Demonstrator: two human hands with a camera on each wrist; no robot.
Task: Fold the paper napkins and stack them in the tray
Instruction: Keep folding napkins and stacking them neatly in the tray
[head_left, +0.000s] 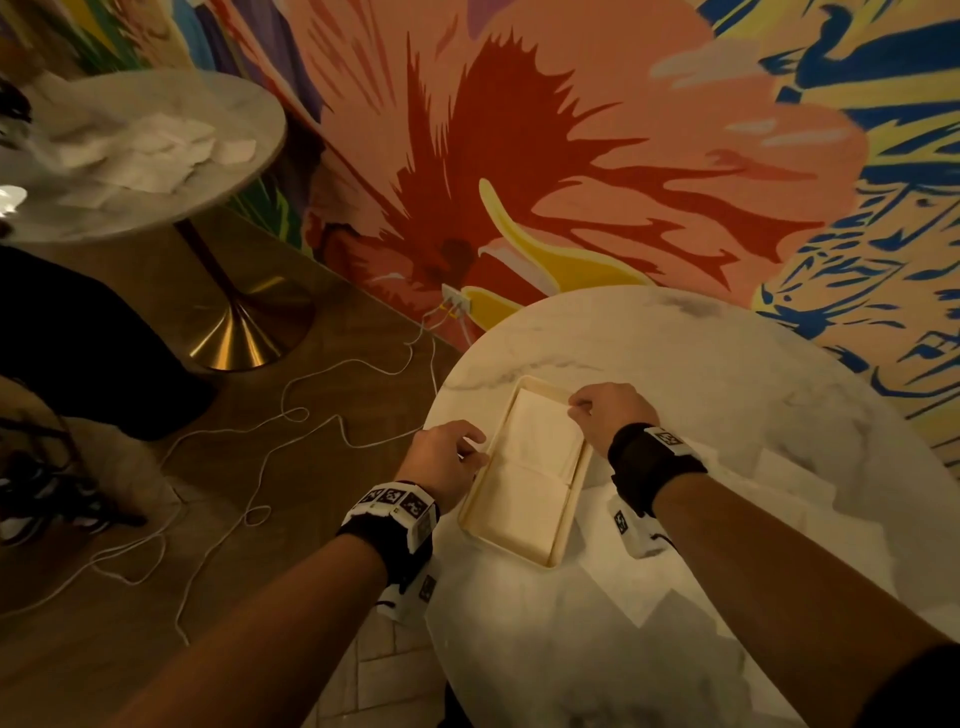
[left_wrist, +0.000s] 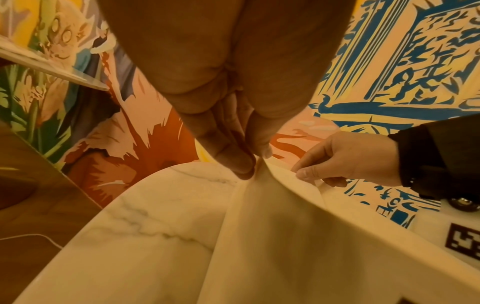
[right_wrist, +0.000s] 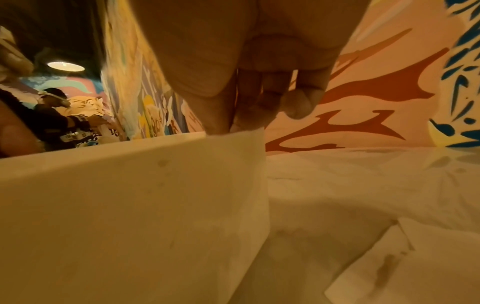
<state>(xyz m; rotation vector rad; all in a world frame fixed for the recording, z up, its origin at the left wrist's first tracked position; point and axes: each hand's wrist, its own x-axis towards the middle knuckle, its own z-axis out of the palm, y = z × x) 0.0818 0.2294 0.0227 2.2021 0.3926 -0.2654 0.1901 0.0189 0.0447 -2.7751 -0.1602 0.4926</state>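
Note:
A cream tray (head_left: 565, 512) lies on the round marble table (head_left: 727, 374). A folded napkin (head_left: 519, 517) fills its near half. Over the far half, a second folded napkin (head_left: 540, 431) is held by both hands. My left hand (head_left: 475, 451) pinches its left corner, and my right hand (head_left: 575, 408) pinches its far right corner. In the left wrist view, my left hand (left_wrist: 255, 162) grips the napkin (left_wrist: 272, 226) between thumb and fingertips, with the right hand (left_wrist: 303, 172) pinching beyond. The right wrist view shows my right hand (right_wrist: 233, 127) pinching the top edge of the napkin (right_wrist: 142, 195).
Loose unfolded napkins (head_left: 779, 493) lie on the table to the right of the tray. A second round table (head_left: 156, 208) with a napkin pile (head_left: 150, 150) stands far left. White cables (head_left: 311, 415) trail across the wooden floor. A painted wall rises behind the table.

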